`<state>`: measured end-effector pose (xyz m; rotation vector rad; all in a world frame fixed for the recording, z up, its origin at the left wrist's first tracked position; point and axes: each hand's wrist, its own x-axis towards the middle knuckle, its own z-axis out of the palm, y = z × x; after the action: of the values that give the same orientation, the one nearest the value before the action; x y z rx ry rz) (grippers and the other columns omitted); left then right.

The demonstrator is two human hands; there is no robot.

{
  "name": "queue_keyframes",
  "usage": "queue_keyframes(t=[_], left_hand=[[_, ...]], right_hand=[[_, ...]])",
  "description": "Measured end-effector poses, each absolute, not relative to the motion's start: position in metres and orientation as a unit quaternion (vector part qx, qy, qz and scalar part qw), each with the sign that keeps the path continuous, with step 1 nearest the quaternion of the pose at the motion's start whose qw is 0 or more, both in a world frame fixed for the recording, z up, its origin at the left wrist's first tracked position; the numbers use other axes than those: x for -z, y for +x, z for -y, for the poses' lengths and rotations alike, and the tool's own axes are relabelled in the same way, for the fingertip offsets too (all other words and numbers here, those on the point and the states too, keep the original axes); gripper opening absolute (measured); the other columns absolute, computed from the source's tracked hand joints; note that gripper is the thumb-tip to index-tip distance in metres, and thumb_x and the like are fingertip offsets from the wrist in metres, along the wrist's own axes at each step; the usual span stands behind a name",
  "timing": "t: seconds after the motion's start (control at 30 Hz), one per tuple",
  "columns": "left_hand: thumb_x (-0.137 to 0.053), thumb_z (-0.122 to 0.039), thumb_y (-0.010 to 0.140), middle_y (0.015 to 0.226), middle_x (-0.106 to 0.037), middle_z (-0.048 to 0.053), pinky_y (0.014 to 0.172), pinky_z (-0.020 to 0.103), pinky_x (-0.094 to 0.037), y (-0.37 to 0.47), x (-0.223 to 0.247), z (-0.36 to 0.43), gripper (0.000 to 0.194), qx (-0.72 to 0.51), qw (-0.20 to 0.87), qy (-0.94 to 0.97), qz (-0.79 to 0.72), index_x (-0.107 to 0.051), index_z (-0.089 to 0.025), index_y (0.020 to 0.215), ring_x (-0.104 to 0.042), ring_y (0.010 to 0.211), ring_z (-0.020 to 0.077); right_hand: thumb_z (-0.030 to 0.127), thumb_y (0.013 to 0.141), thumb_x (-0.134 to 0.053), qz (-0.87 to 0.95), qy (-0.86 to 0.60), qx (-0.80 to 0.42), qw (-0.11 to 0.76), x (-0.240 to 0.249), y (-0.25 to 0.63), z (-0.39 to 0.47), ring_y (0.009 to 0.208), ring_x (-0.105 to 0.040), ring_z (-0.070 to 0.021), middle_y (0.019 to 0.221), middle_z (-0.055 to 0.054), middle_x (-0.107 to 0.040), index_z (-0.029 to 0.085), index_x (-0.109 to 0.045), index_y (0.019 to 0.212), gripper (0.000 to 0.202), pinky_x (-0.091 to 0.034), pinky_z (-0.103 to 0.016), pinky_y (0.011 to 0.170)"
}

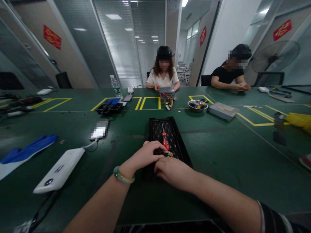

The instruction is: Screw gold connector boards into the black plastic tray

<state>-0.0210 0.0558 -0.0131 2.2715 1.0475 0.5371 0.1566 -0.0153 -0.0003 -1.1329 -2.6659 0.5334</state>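
A black tray (181, 145) lies lengthwise before me, with a red-handled screwdriver (165, 139) inside, its shaft pointing away. Over the near half of the tray, my left hand (149, 154) is closed, thumb and fingers bent round a small part (170, 154) with pale and brass-coloured bits. The part's exact kind is too small to tell. Against its near side, my right hand (173, 171) has its fingers curled in and pressed together. My fingers cover much of the part, and whatever the right fingertips grip is hidden.
Left lie a white power bank (59, 170), a phone (100, 129) and a blue-white glove (26, 153). Further off are a black tray of parts (109, 108), a bottle (115, 86), a metal bowl (198, 106) and a grey metal box (223, 110). Two people sit across the table.
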Motion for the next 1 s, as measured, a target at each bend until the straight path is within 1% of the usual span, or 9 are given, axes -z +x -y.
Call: queue_keyframes(t=[0.1, 0.17, 0.33, 0.43, 0.6, 0.67, 0.73, 0.83, 1.0], left_hand=[[-0.070, -0.038, 0.089, 0.113, -0.077, 0.001, 0.100, 0.035, -0.050, -0.022, 0.014, -0.059, 0.023, -0.257, 0.297, 0.821, -0.415, -0.074, -0.028, 0.110, -0.070, 0.107, 0.0215], [-0.069, -0.038, 0.091, 0.116, -0.075, 0.001, 0.099, 0.034, -0.051, -0.022, 0.014, -0.060, 0.024, -0.299, 0.285, 0.802, -0.431, -0.071, -0.027, 0.112, -0.069, 0.108, 0.0204], [-0.072, -0.032, 0.091, 0.118, -0.071, 0.002, 0.108, 0.043, -0.038, -0.023, 0.008, -0.055, 0.018, -0.374, 0.156, 0.778, -0.480, -0.068, -0.026, 0.107, -0.062, 0.116, 0.0241], [-0.076, -0.034, 0.090, 0.113, -0.070, 0.001, 0.100, 0.041, -0.038, -0.021, 0.005, -0.048, 0.020, -0.377, 0.077, 0.794, -0.470, -0.067, -0.026, 0.106, -0.063, 0.110, 0.0230], [-0.081, -0.041, 0.087, 0.111, -0.071, 0.000, 0.096, 0.039, -0.037, -0.018, 0.003, -0.043, 0.030, -0.341, 0.077, 0.833, -0.430, -0.065, -0.026, 0.109, -0.064, 0.108, 0.0221], [-0.080, -0.041, 0.088, 0.111, -0.072, 0.000, 0.096, 0.038, -0.036, -0.018, 0.004, -0.043, 0.031, -0.326, 0.087, 0.846, -0.412, -0.065, -0.026, 0.111, -0.064, 0.107, 0.0218], [-0.079, -0.041, 0.089, 0.114, -0.071, 0.001, 0.096, 0.039, -0.036, -0.019, 0.005, -0.043, 0.033, -0.304, 0.099, 0.859, -0.400, -0.064, -0.026, 0.114, -0.064, 0.108, 0.0226], [-0.077, -0.039, 0.091, 0.119, -0.070, 0.003, 0.096, 0.040, -0.036, -0.020, 0.005, -0.044, 0.036, -0.275, 0.112, 0.879, -0.372, -0.060, -0.024, 0.119, -0.063, 0.111, 0.0238], [-0.077, -0.033, 0.092, 0.123, -0.069, 0.004, 0.099, 0.038, -0.035, -0.021, 0.004, -0.043, 0.042, -0.238, 0.133, 0.909, -0.316, -0.055, -0.024, 0.127, -0.062, 0.113, 0.0230]], right_hand=[[0.023, 0.096, -0.065, 0.891, -0.400, -0.181, 0.110, -0.004, 0.161, 0.016, 0.103, -0.071, -0.0197, 0.107, -0.003, -0.077, 0.021, -0.072, 0.106, 0.013, -0.053, -0.032, 0.096], [0.024, 0.097, -0.063, 0.879, -0.427, -0.173, 0.123, -0.008, 0.168, 0.014, 0.104, -0.071, -0.0189, 0.109, -0.001, -0.076, 0.022, -0.071, 0.109, 0.015, -0.053, -0.032, 0.096], [0.016, 0.094, -0.060, 0.828, -0.527, -0.121, 0.146, -0.009, 0.197, -0.001, 0.100, -0.068, -0.0252, 0.105, -0.007, -0.073, 0.018, -0.071, 0.103, 0.015, -0.053, -0.041, 0.091], [0.017, 0.091, -0.065, 0.813, -0.553, -0.106, 0.146, -0.003, 0.208, -0.008, 0.096, -0.066, -0.0256, 0.098, -0.007, -0.071, 0.018, -0.072, 0.098, 0.010, -0.051, -0.042, 0.090], [0.028, 0.088, -0.075, 0.809, -0.561, -0.109, 0.136, 0.004, 0.210, -0.009, 0.094, -0.067, -0.0274, 0.095, -0.008, -0.072, 0.019, -0.075, 0.092, 0.009, -0.052, -0.045, 0.090], [0.038, 0.090, -0.075, 0.802, -0.568, -0.111, 0.146, 0.003, 0.209, -0.008, 0.099, -0.068, -0.0286, 0.101, -0.009, -0.073, 0.019, -0.074, 0.100, 0.022, -0.052, -0.046, 0.092], [0.046, 0.091, -0.073, 0.791, -0.575, -0.105, 0.179, 0.001, 0.208, -0.005, 0.109, -0.068, -0.0295, 0.117, -0.011, -0.073, 0.019, -0.068, 0.122, 0.042, -0.050, -0.049, 0.099], [0.045, 0.092, -0.073, 0.800, -0.543, -0.096, 0.235, -0.002, 0.206, -0.001, 0.121, -0.065, -0.0287, 0.135, -0.011, -0.067, 0.021, -0.052, 0.143, 0.061, -0.047, -0.050, 0.104], [0.036, 0.092, -0.074, 0.836, -0.490, -0.118, 0.216, -0.003, 0.203, 0.001, 0.111, -0.069, -0.0275, 0.118, -0.006, -0.074, 0.021, -0.066, 0.122, 0.034, -0.050, -0.045, 0.094]])
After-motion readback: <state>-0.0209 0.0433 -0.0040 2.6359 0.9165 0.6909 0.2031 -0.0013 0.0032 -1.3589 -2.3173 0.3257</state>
